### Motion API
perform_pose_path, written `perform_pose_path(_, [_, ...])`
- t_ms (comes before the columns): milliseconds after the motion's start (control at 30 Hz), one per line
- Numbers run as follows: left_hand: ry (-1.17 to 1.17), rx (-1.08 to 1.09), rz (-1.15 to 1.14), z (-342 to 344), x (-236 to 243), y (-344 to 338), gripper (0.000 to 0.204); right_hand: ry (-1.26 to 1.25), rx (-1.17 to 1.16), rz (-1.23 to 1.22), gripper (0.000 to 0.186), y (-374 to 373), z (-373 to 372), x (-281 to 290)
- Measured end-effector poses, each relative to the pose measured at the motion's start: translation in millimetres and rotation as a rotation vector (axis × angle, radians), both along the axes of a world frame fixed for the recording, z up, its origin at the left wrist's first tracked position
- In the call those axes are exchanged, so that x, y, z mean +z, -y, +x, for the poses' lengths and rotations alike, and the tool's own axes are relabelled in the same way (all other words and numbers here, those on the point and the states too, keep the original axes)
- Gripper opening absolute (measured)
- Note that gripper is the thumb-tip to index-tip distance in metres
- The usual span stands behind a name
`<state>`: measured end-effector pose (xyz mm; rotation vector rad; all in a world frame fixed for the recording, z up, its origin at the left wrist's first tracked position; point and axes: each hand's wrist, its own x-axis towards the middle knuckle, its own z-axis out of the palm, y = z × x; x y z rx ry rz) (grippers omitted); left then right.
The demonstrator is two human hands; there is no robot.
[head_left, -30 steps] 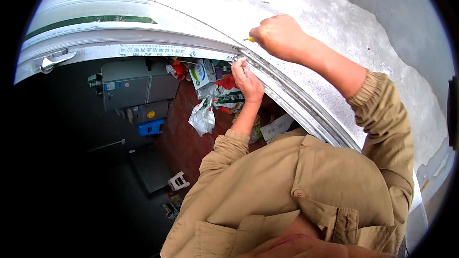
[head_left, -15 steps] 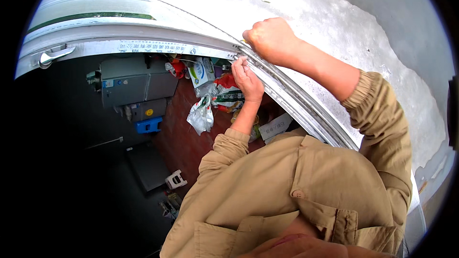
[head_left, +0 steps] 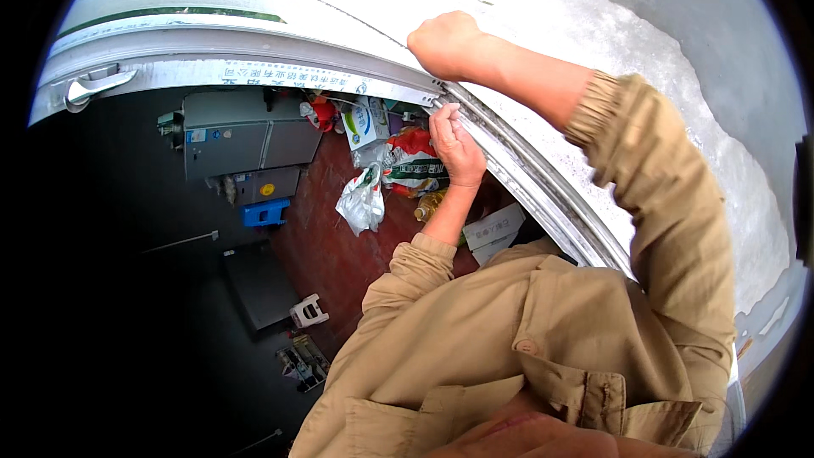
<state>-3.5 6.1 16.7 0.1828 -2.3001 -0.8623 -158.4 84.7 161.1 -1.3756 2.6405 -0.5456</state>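
A silver metal window frame (head_left: 339, 90) curves across the view, with a handled sash at its left end. At the frame's corner, the fingertips of my left hand (head_left: 459, 151) are bent together over the inner edge, gripping it. My right hand (head_left: 447, 44) is closed in a fist just beyond that corner, over the bright outer side. Its fingers face away, so whatever it may hold is hidden. Running from the corner toward my right side is the grooved metal track (head_left: 543, 176). The sash handle (head_left: 97, 89) is far from both hands.
Below, on the red floor (head_left: 318, 212), lie a clear plastic bag (head_left: 363, 199), a red and white bag (head_left: 413, 157) and boxes. A grey refrigerator (head_left: 246, 140), a blue crate (head_left: 265, 213) and a white stool (head_left: 309, 311) stand further left. Outside spreads a pale slab (head_left: 593, 59).
My right fist has moved left and farther out from the frame. My left hand stays at the corner, while the whole view has shifted slightly.
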Motion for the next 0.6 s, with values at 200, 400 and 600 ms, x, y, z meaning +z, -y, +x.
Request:
perform_pose_path(200, [0.02, 0.012, -0.036, 2.0, 3.0, 2.7, 0.027, 0.013, 0.038, -0.11, 0.012, -72.7, 28.8, 15.4])
perform_pose_path(400, [-0.017, 0.003, -0.017, -1.3, 1.9, 0.8, 0.022, 0.162, -0.187, -0.301, 0.021, -16.0, 5.0, 22.3])
perform_pose_path(600, [-0.024, 0.003, 0.007, -1.5, 2.4, -0.3, 0.022, 0.323, -0.336, -0.463, 0.024, 61.8, -27.6, -40.7])
